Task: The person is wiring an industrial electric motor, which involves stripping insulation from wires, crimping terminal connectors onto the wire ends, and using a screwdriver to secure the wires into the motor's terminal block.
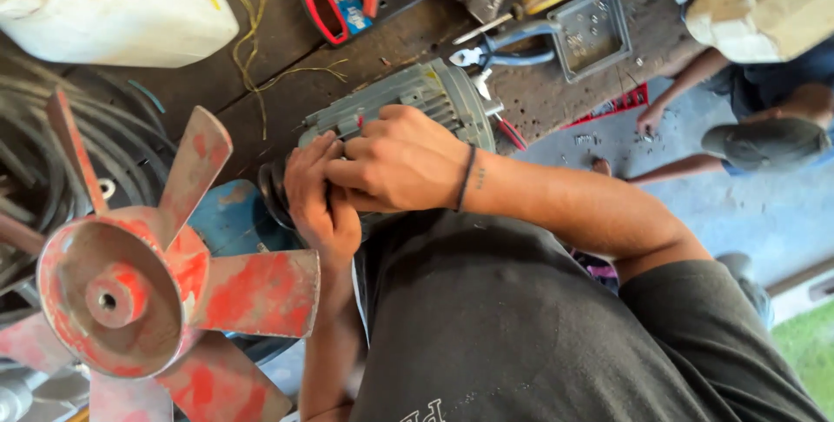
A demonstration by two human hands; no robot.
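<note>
At bench edge | motor (417,96) lay on its side on wooden bench (287,48) | right hand (395,161) curled on motor's near end, gripping it | left hand (317,196) wrapped around same end, below right | red fan (148,287) near, left of hands | pliers (495,53) behind motor

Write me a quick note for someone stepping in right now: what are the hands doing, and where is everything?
Right hand: on top of the grey ribbed motor, fingers curled against its side.
Left hand: pressed to the motor's near end, beside the right hand.
The motor lies on its side on the dark wooden bench.
A worn red fan wheel sits off the motor, to the left.
Blue-handled pliers, a screwdriver and a grey tray lie behind the motor.
What the fingers grip is hidden, so progress cannot be told.
</note>
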